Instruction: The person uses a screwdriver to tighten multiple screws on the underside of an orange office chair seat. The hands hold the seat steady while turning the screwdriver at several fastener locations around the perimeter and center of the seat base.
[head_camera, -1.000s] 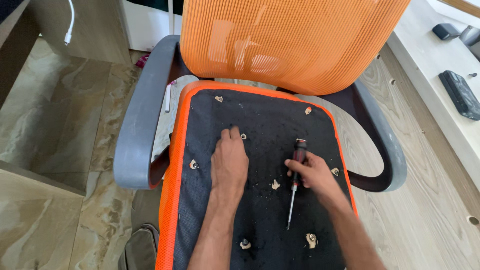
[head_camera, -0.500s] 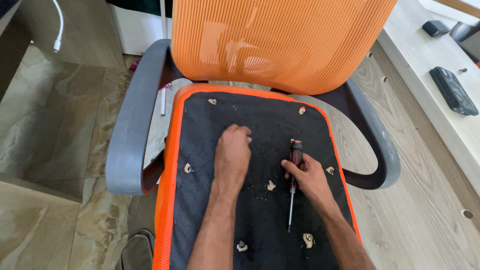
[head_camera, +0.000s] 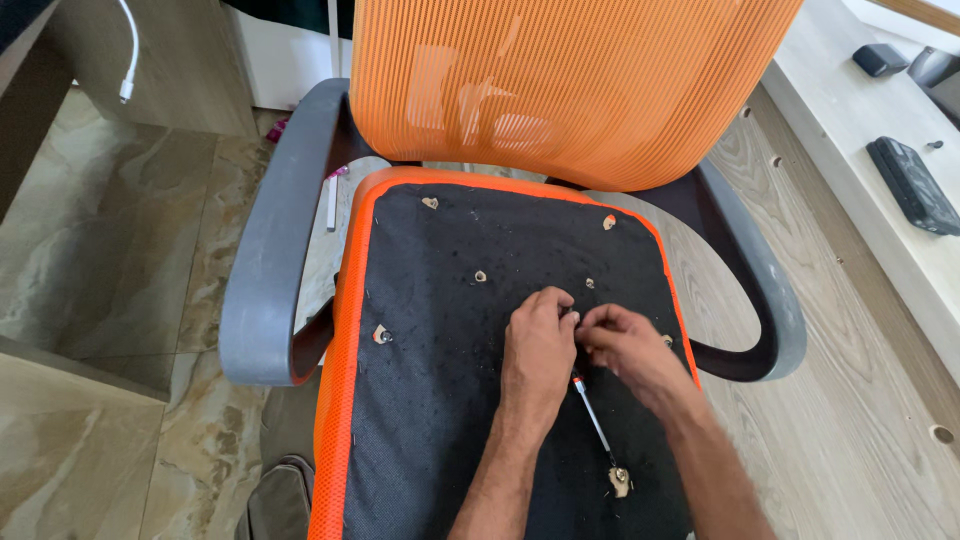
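Screwdriver (head_camera: 593, 418), slim metal shaft, handle hidden

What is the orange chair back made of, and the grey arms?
The orange chair back looks like stretchy woven mesh: fine ribs and light shining through. The grey armrests seem hard matte plastic, smooth and dull. The black seat underside looks like thin fabric.

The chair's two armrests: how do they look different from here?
The left armrest shows its whole grey length, a long bowed bar beside the seat. The right armrest is partly hidden behind the orange backrest and curls into a rounded end. Both are grey, smooth and curved.
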